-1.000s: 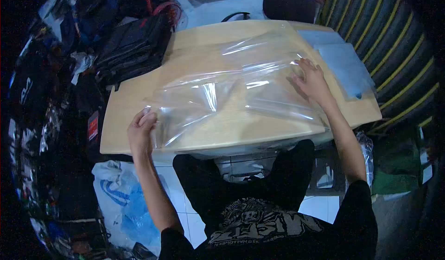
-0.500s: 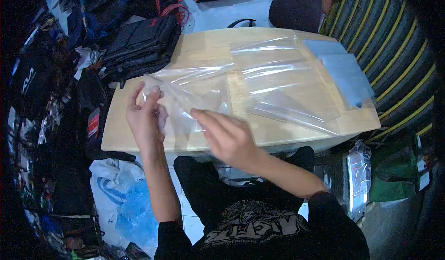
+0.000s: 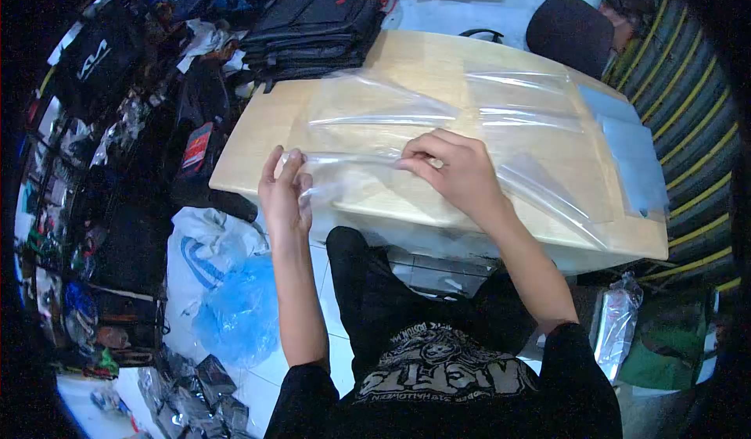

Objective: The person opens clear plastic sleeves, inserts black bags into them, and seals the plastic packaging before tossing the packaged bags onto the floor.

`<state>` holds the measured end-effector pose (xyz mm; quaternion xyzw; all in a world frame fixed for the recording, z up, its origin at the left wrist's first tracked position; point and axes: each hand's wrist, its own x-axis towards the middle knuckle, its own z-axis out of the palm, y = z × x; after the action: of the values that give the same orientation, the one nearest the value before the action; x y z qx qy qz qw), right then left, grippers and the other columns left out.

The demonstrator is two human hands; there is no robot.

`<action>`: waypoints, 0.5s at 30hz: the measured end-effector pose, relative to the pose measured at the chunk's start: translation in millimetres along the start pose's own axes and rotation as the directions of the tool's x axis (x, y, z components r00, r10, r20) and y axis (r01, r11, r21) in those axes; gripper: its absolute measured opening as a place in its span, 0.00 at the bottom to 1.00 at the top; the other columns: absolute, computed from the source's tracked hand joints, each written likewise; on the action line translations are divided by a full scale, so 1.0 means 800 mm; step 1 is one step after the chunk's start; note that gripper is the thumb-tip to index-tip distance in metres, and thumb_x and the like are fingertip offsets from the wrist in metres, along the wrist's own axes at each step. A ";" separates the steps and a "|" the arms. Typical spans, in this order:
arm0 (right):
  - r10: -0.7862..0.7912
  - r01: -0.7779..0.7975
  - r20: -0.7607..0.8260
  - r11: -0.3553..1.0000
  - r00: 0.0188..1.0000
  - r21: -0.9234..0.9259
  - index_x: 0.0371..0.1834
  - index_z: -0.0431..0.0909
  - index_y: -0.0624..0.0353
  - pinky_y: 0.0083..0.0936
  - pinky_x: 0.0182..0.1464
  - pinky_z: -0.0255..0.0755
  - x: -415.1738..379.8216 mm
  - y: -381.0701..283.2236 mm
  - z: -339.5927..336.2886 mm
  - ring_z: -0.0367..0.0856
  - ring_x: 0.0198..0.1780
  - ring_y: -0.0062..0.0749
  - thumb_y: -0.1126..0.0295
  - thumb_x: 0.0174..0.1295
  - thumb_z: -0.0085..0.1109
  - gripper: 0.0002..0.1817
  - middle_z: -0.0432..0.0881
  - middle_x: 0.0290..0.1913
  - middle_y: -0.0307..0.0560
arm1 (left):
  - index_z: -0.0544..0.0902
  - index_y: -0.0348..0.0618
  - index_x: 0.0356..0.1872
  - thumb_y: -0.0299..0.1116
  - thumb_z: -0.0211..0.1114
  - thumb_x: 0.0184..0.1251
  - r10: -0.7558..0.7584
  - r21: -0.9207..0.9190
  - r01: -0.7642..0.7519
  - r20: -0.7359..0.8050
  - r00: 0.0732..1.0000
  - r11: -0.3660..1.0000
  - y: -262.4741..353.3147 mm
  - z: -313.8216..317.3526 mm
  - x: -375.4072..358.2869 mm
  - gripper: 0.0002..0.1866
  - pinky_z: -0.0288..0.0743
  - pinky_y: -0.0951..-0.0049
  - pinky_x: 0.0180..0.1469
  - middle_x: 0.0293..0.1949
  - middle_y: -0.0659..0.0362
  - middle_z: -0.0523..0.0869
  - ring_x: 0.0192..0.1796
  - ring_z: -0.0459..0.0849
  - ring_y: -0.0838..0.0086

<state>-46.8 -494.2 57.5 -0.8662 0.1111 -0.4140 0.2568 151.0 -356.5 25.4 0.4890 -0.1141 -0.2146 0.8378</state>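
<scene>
A thin clear plastic sheet (image 3: 356,160) is stretched between my two hands above the near left part of the table. My left hand (image 3: 286,192) holds its left end, thumb and fingers closed on the plastic. The sheet's right end is pinched between the thumb and fingers of my right hand (image 3: 461,169). Behind it, another clear plastic piece (image 3: 383,110) lies creased on the wood. To the right, more clear plastic (image 3: 532,118) is spread out, with a folded clear piece (image 3: 551,200) near the front edge.
Light blue sheets (image 3: 632,153) lie at the right end of the wooden table (image 3: 422,52). A stack of black bags (image 3: 309,36) sits at the back left corner. A blue plastic bag (image 3: 238,314) is on the floor at left, and a dark chair (image 3: 569,34) stands behind.
My right hand has moved right and up, away from my left hand, drawing the plastic taut between them. The whole view has shifted, so the table appears farther right.
</scene>
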 end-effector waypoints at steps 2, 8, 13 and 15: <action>-0.185 0.185 0.020 0.955 0.983 -0.232 0.25 0.82 0.56 0.25 0.33 0.71 0.002 0.004 -0.004 0.78 0.24 0.28 0.63 0.48 0.71 0.10 0.79 0.24 0.41 | 0.65 0.33 0.60 0.27 0.68 0.61 0.008 -0.028 -0.009 -0.035 0.999 1.000 0.004 -0.001 0.002 0.28 0.54 0.83 0.12 0.28 0.55 0.80 0.16 0.69 0.82; -0.295 0.367 0.320 0.910 0.900 -0.194 0.33 0.82 0.55 0.29 0.43 0.69 0.013 -0.008 -0.019 0.78 0.35 0.32 0.62 0.47 0.70 0.13 0.79 0.30 0.39 | 0.70 0.29 0.56 0.29 0.68 0.61 0.053 -0.073 -0.066 -0.177 0.983 0.995 0.006 -0.032 0.025 0.25 0.58 0.83 0.20 0.30 0.59 0.79 0.20 0.68 0.83; -0.339 0.395 0.263 0.896 0.903 -0.203 0.34 0.78 0.56 0.32 0.46 0.70 0.016 -0.004 -0.022 0.78 0.38 0.38 0.65 0.53 0.65 0.10 0.78 0.35 0.43 | 0.76 0.31 0.50 0.33 0.68 0.62 0.040 -0.058 -0.045 -0.087 0.995 0.997 0.003 -0.073 0.038 0.20 0.51 0.83 0.09 0.23 0.63 0.76 0.09 0.62 0.85; -0.279 0.318 0.206 0.929 0.938 -0.190 0.30 0.76 0.57 0.32 0.42 0.71 0.013 -0.008 -0.012 0.78 0.36 0.38 0.65 0.52 0.66 0.10 0.78 0.34 0.43 | 0.77 0.31 0.48 0.36 0.69 0.60 0.056 0.081 -0.052 -0.056 0.997 0.995 0.003 -0.081 0.037 0.21 0.52 0.82 0.10 0.23 0.63 0.77 0.10 0.64 0.85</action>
<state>-47.6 -496.4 72.7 -0.9292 -0.0003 -0.3554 0.1016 203.4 -319.6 -5.0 0.5247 -0.1114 -0.1728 0.8261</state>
